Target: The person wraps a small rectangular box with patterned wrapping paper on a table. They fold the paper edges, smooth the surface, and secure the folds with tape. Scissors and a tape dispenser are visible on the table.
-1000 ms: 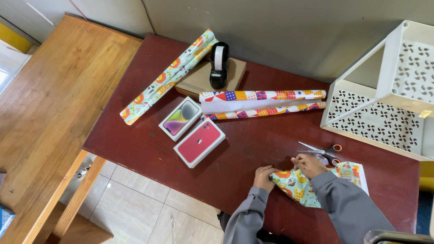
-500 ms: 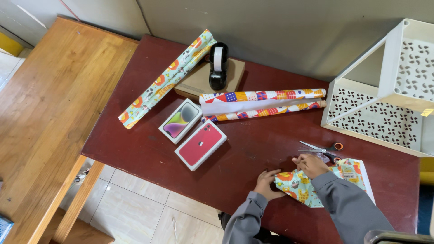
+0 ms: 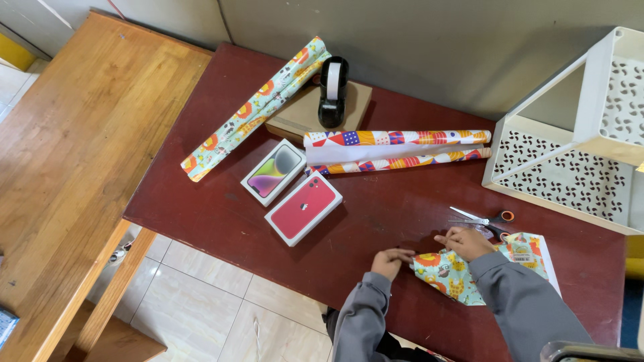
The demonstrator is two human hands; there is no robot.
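While the left hand point(image 3: 389, 261) is pinching the pointed left corner of the mint-green wrapping paper with orange animal print point(image 3: 448, 276), the right hand point(image 3: 469, 243) is pressing down on its far edge, fingers closed on the fold. The paper is lying on the dark red wooden table point(image 3: 376, 208), near the front edge, and whatever is inside it is hidden. In my judgement, the fold is best made by pulling the corner tight and flat before creasing. The orange-handled scissors point(image 3: 484, 220) are lying just beyond the right hand.
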